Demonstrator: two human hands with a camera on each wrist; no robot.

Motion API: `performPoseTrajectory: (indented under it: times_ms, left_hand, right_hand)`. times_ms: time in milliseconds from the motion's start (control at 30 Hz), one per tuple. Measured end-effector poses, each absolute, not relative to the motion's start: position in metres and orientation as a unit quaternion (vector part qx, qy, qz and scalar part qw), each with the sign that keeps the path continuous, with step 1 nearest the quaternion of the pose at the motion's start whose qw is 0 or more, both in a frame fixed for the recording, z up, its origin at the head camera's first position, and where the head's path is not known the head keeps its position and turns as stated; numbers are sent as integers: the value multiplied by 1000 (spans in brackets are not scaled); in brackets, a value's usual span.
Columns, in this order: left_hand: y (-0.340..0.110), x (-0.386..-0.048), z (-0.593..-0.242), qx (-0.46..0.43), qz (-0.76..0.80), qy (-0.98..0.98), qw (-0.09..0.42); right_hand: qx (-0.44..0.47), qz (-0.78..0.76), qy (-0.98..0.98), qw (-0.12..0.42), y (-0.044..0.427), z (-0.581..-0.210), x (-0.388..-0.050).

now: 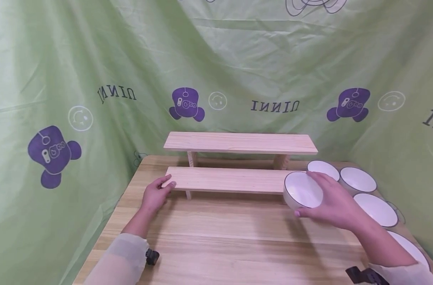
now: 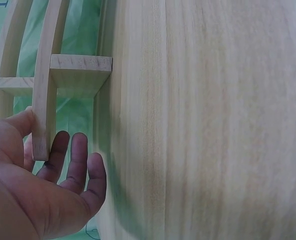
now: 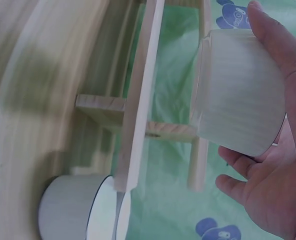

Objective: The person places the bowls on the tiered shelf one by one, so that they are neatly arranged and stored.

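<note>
One white, dark-rimmed bowl (image 1: 303,190) is in your R hand (image 1: 335,204), per head view: thumb on the near side, fingers round the far side, spread about as wide as the bowl. It's by the R end of the lower board (image 1: 223,180), mouth facing up toward the cam; can't tell if it touches the wood. Your L hand (image 1: 156,194) pinches that board's L end, below the upper board (image 1: 238,142). Four other bowls (image 1: 376,209) stand along the table's R side, the nearest partly behind your R arm. L wrist view: thumb on top of the board end, fingers underneath, outer ones loosely bent off the wood; grip's narrow, approx. board thickness. Board looks stiff and prob. light, so a gentle pinch should steady it. R wrist view: you see the held bowl's smooth outer wall, w/ your palm near the rim side and the foot pointing away; another bowl is down by the board end. Material's unclear, ceramic or enamel; prob. rigid, fairly light, a bit slick, maybe chippable. Best hold: thumb and fingers on opposite walls just under the rim, foot free.
</note>
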State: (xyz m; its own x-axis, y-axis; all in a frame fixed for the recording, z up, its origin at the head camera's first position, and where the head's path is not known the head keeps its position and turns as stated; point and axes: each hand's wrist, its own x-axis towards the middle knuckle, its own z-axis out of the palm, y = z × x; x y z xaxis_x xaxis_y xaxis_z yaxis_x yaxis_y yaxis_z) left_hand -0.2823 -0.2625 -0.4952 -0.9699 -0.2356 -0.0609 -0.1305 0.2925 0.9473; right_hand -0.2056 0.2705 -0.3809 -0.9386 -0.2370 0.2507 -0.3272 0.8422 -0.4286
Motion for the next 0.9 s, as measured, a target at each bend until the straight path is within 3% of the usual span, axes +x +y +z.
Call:
performPoseTrajectory:
  times_ms: [900]
  left_hand:
    - [-262,-284,-496,129,-600,-789,36]
  right_hand:
    - [173,244,-951,74,223,-358,-248]
